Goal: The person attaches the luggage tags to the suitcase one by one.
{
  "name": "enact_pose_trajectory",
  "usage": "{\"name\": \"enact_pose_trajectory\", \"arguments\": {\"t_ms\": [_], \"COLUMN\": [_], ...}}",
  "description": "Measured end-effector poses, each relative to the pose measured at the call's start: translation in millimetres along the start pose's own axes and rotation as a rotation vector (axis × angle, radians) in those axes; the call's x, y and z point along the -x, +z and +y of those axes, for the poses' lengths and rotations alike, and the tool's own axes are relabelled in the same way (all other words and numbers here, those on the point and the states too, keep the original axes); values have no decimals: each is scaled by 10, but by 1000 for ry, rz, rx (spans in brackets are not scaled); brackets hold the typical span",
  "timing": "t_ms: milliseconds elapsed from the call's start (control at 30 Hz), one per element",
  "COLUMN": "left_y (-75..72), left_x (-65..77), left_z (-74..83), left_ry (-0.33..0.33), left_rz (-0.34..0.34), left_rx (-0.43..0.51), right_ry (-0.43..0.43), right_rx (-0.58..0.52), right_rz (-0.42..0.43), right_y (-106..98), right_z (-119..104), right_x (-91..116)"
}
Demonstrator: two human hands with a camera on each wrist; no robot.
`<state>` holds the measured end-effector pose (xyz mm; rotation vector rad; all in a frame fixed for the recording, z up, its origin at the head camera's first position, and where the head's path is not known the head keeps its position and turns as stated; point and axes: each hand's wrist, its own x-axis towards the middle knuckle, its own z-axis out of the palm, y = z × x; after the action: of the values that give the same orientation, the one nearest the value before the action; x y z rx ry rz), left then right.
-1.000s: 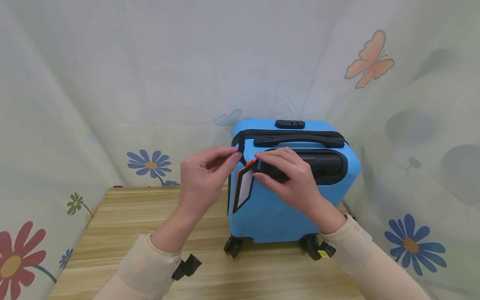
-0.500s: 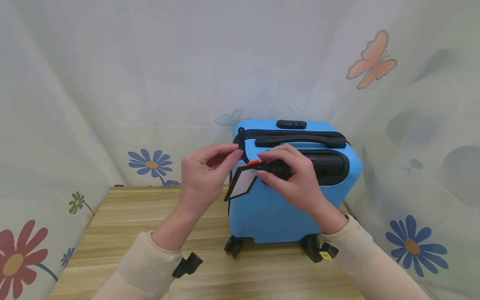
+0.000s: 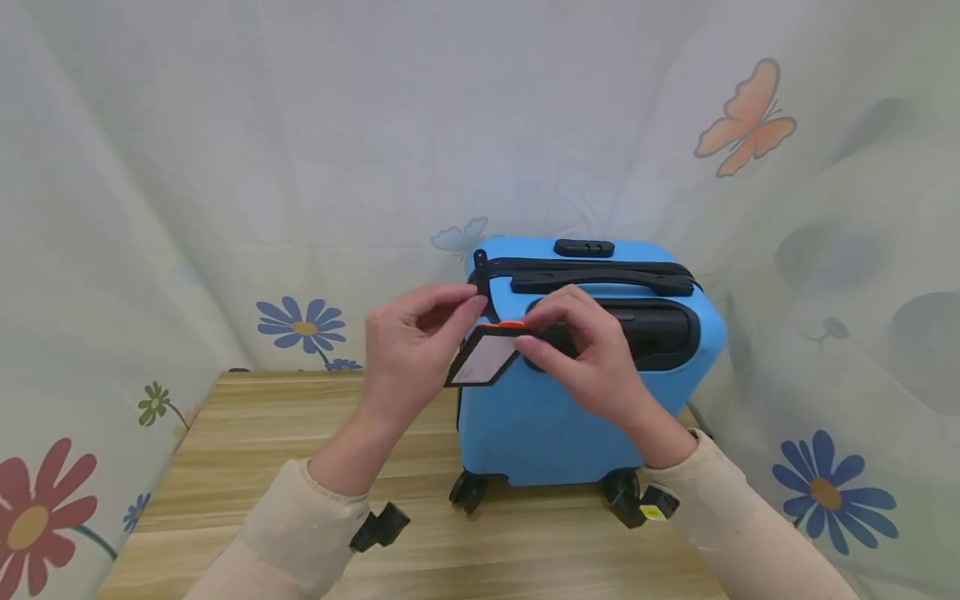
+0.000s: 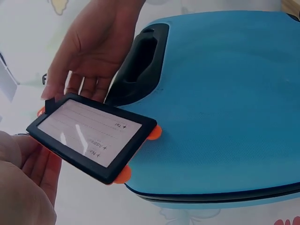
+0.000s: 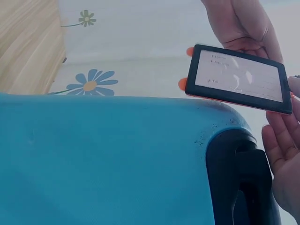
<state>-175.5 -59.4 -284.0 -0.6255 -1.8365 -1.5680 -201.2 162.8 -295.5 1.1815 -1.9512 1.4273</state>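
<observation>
A luggage tag [image 3: 486,360] with a black frame, white card and orange edges hangs in front of the upper left corner of a blue suitcase [image 3: 551,433]. My left hand [image 3: 412,350] pinches the tag's black strap [image 3: 482,265] between thumb and forefinger, the strap's end sticking up above the fingers. With thumb and fingertips, my right hand [image 3: 592,354] grips the tag's upper right end. Printed lines on the card [image 4: 89,131] face the left wrist camera. In the right wrist view, the tag [image 5: 238,77] overlaps the left hand [image 5: 243,23].
The suitcase stands upright on black wheels [image 3: 468,493] on a wooden table [image 3: 292,450]. Its top has a black carry handle [image 3: 600,281] and a lock [image 3: 583,248]. A curtain [image 3: 420,125] printed with flowers and butterflies hangs behind and at both sides.
The tag has swung from steeply hanging to nearly level, its lower end rising leftward. The strap's free end has come up above the left fingers. Both hands stay almost in place.
</observation>
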Motion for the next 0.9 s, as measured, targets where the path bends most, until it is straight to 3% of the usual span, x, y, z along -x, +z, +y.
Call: {"name": "enact_pose_trajectory", "arguments": {"t_ms": [433, 633, 900], "left_y": [69, 96, 154], "left_x": [-45, -78, -142], "left_z": [-43, -51, -51], "left_ry": [-73, -104, -97], "left_rz": [-57, -92, -141], "left_rx": [10, 4, -9], "right_ry": [-69, -51, 30], "right_rx": [90, 54, -34], "right_rz": [92, 60, 14], "right_y": [-71, -152, -290], "right_z": [-11, -34, -63], "right_x": [18, 19, 25]}}
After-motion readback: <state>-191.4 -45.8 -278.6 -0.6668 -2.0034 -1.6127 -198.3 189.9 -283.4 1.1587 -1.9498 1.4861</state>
